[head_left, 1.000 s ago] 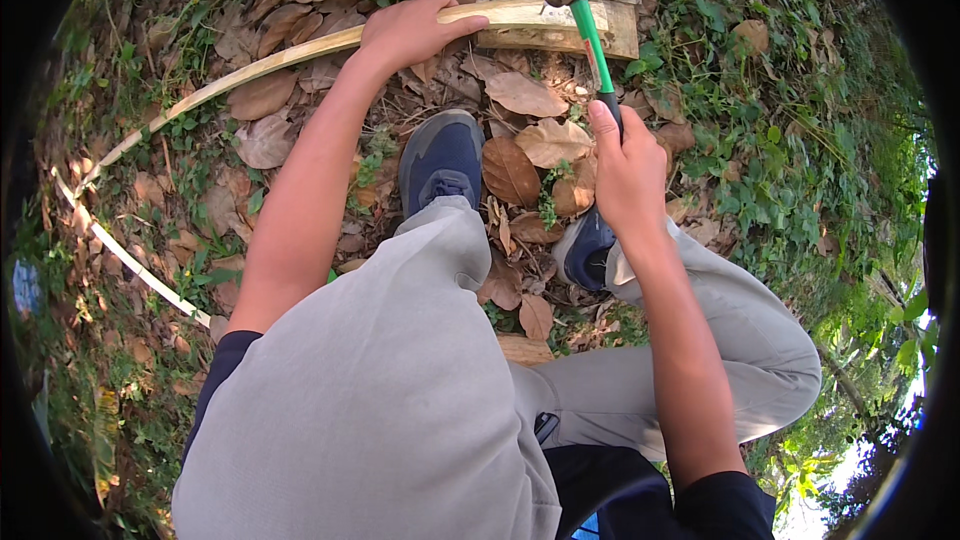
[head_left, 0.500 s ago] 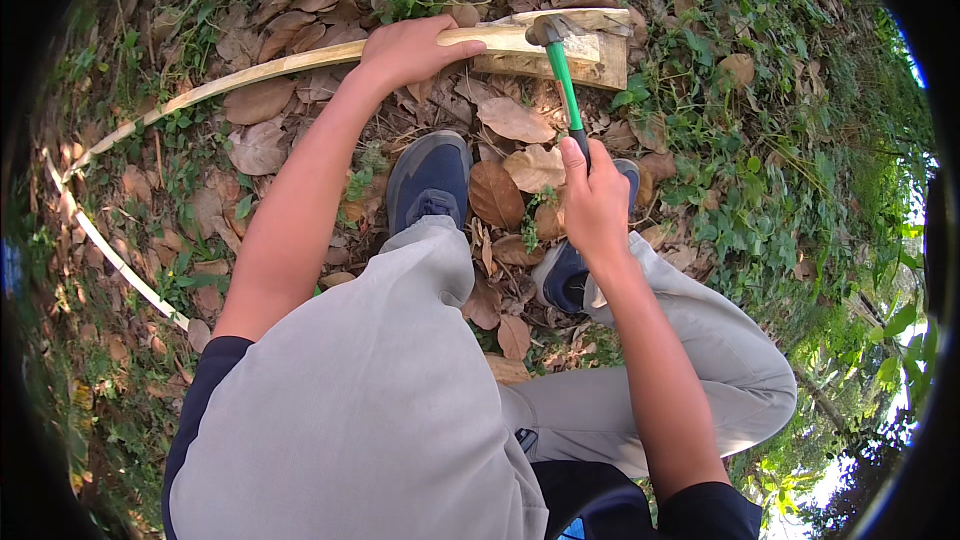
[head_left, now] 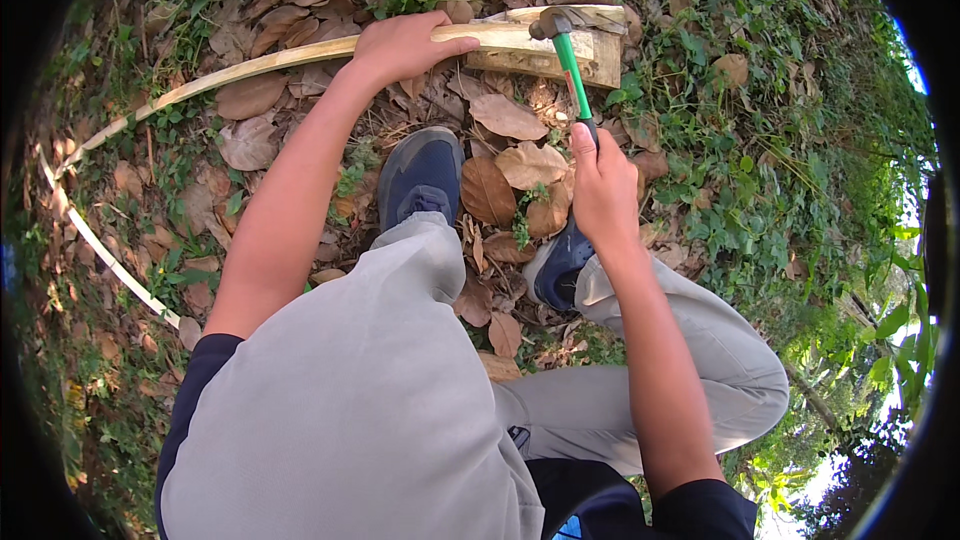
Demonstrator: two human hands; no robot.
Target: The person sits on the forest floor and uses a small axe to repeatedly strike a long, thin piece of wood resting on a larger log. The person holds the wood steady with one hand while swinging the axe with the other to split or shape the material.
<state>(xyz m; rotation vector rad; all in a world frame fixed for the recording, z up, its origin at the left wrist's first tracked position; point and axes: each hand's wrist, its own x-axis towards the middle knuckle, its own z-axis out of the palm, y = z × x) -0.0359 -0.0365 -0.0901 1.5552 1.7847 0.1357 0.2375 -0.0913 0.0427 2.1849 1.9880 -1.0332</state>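
Left hand [head_left: 400,48] is closed around the strip [head_left: 265,62], thumb along the near edge. Right hand [head_left: 605,183] is clenched on the hammer [head_left: 577,75]. The strip's end lies over a board [head_left: 607,62], right of the left hand (the nearer) and ahead of the right. Strip runs sideways; hammer lies crosswise, head over it (contact unconfirmed).

Left grip [head_left: 405,48], to left of wooden block [head_left: 607,65], holds long pale wooden strip [head_left: 275,60]; right end of strip lies over block. Right grip [head_left: 605,175], on near side of block, wraps black end of green-handled hammer [head_left: 574,72]. Hammer head is over block. Blue shoes [head_left: 422,172] on near side of block.
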